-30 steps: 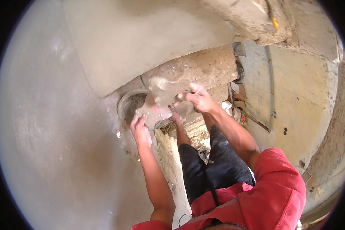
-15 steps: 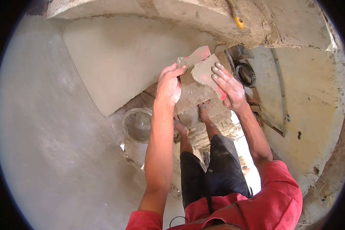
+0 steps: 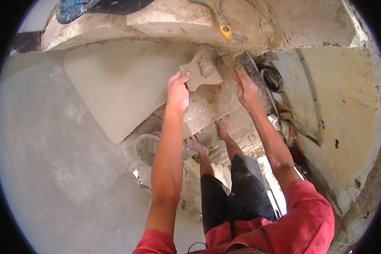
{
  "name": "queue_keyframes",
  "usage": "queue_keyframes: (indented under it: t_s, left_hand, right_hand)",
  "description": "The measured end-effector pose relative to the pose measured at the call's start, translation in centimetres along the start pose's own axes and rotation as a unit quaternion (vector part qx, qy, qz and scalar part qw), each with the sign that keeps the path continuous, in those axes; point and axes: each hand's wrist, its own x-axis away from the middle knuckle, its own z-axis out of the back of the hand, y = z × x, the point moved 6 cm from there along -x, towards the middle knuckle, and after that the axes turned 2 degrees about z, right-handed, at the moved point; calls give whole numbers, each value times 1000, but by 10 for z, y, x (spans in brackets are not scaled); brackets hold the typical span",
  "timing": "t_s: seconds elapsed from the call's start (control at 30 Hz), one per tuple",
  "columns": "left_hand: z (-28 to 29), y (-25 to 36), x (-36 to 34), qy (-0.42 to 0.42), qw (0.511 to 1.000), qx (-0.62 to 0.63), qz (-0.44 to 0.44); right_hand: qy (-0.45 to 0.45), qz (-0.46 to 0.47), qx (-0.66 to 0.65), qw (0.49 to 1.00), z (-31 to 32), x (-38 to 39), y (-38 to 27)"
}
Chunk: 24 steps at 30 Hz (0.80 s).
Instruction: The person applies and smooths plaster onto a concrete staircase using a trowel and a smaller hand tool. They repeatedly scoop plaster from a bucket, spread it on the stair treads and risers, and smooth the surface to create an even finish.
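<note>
Grey scraper (image 3: 197,76), L hand (image 3: 178,90), long axis rightwd

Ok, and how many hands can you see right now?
2. The left hand grips a smeared flat spreader near the middle; the right hand is to the right of it. No others seem hidden.

Mortar (image 3: 206,66) on spreader (image 3: 194,79), bucket (image 3: 144,136) apparently below

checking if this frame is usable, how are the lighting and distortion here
Head view: fisheye distortion, the rough ledge looking bowed and corners black; head view: a bright strip beside the black shorts is washed out, the left hand fairly sharp.
</note>
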Motion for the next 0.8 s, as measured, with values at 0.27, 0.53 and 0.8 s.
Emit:
queue_keyframes:
  t_s: [0.27, 0.53, 0.8]
  left_hand:
    - [-15, -43, -29, 96, 992, 12, -86]
    - [-33, -53, -26, 87, 989, -47, -114]
    - [2, -35, 5, 164, 979, -35, -113]
  right_hand:
    - [-76, 18, 55, 995, 28, 6, -51]
    - [-194, -126, 111, 966, -2, -59, -14]
    - [-147, -68, 130, 978, 4, -76, -2]
